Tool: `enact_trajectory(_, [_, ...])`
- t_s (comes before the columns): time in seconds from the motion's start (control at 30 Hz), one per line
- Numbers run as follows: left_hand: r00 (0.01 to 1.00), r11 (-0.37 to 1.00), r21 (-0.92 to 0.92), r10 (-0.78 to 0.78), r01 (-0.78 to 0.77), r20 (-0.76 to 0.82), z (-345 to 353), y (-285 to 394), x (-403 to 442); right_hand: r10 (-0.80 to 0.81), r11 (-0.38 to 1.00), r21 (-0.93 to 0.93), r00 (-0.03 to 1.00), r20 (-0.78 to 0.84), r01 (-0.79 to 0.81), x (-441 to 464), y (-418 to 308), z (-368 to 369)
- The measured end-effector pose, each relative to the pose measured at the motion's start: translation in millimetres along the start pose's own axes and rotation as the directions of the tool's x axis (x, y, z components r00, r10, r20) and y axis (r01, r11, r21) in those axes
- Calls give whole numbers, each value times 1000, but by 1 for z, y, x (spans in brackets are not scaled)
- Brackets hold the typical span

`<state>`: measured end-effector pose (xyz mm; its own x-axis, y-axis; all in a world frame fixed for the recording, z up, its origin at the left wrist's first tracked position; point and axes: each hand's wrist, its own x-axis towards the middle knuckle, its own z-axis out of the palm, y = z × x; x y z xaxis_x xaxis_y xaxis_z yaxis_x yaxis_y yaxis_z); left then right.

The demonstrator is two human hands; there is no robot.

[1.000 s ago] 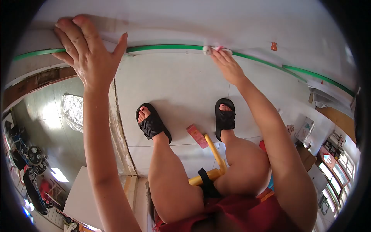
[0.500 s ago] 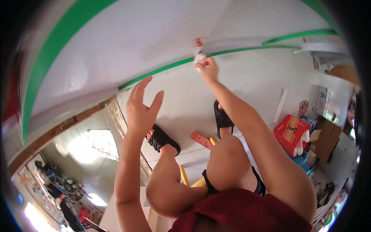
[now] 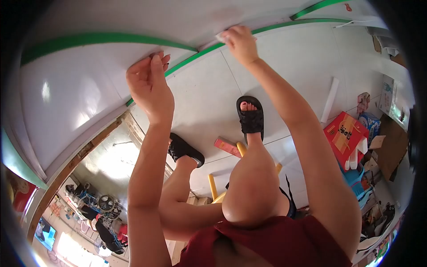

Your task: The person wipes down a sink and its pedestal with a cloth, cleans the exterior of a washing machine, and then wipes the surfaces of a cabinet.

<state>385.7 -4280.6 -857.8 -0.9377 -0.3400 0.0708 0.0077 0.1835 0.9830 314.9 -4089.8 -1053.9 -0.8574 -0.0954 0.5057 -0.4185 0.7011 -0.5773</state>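
Note:
My right hand is closed on a small white wad, perhaps tissue or cloth. It holds the wad against the white panel, close to a green edge strip. To the left, my left hand has its fingers curled in and the thumb against them, in front of the glossy lower panel and below another green strip. Whatever lies between those fingertips, if anything, is too small to make out.
Between my feet in black sandals lies a red box, beside yellow stool legs. A red carton and a blue basket stand right. A white strip lies on the floor; a wooden beam runs left.
My left hand has gone from spread fingers to curled ones and risen toward the panel. My right hand still grips the white wad, now higher in view. The camera view has shifted.

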Motion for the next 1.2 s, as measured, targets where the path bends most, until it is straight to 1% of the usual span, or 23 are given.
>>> enact_trajectory(0.03, [1000,999,-24,25,-26,-17,5,-2,4,-142,989,56,989,44,140,4,5,0])
enact_trajectory(0.07, [999,999,-31,41,-41,-6,7,-2,4,-108,974,206,993,57,94,-1,-10,15])
enact_trajectory(0.1, [1000,1000,28,9,-8,-18,5,-2,4,-27,960,277,981,191,-28,-7,-23,27])
enact_trajectory(0.13, [999,996,84,-16,19,-27,5,-1,5,46,964,235,947,319,-126,-16,-34,45])
enact_trajectory(0.23, [999,991,126,-52,53,-14,2,4,4,35,980,189,986,165,-66,-27,-44,56])
enact_trajectory(0.3, [997,989,125,-68,73,-39,6,7,3,-128,991,56,979,158,121,-27,-36,48])
enact_trajectory(0.33, [994,988,122,-84,92,-72,9,8,3,-212,976,84,954,209,199,-25,-18,49])
enact_trajectory(0.37, [995,988,124,-81,88,-61,10,10,2,-204,978,78,958,203,191,-19,-4,39])
enact_trajectory(0.43, [992,984,138,-107,117,-73,11,12,1,-47,997,-47,930,364,69,-14,28,11])
enact_trajectory(0.5, [990,983,131,-117,126,-75,12,12,1,-31,984,-160,960,280,78,-14,87,-14])
enact_trajectory(0.57, [992,985,131,-104,113,-73,14,10,0,-129,910,-378,982,140,173,-6,143,-49])
enact_trajectory(0.63, [988,984,120,-120,132,-98,18,9,-3,27,928,-370,981,190,46,6,178,-89])
enact_trajectory(0.7, [982,982,108,-145,158,-123,22,10,-7,99,930,-367,980,174,-29,4,182,-84])
enact_trajectory(0.77, [956,972,-5,-231,234,-182,30,12,-9,161,925,-367,975,153,-95,7,170,-84])
enact_trajectory(0.83, [925,944,-140,-321,298,-202,39,13,-15,81,977,-208,985,151,-48,-2,131,-81])
enact_trajectory(0.93, [883,878,-246,-451,411,-133,48,16,-32,59,975,-216,997,55,-46,-3,87,-90])
enact_trajectory(0.97, [884,877,-240,-452,416,-119,49,16,-36,280,959,33,960,11,-280,8,55,-116])
enact_trajectory(1.0, [885,876,-234,-453,421,-105,50,16,-39,490,832,285,871,29,-477,24,18,-151])
enact_trajectory(1.03, [898,884,-206,-438,419,-52,51,17,-41,413,827,420,911,-6,-373,33,3,-188])
enact_trajectory(1.07, [903,889,-176,-430,423,3,51,18,-46,377,493,843,926,19,-217,45,-18,-227])
enact_trajectory(1.1, [899,887,-169,-438,430,-6,53,21,-49,-17,530,848,1000,21,-9,55,-4,-268])
enact_trajectory(1.13, [899,891,-126,-438,436,7,56,24,-52,-123,532,847,989,83,-5,58,-19,-301])
enact_trajectory(1.2, [899,892,-113,-434,438,55,60,25,-58,-200,691,721,945,257,-50,60,-46,-338])
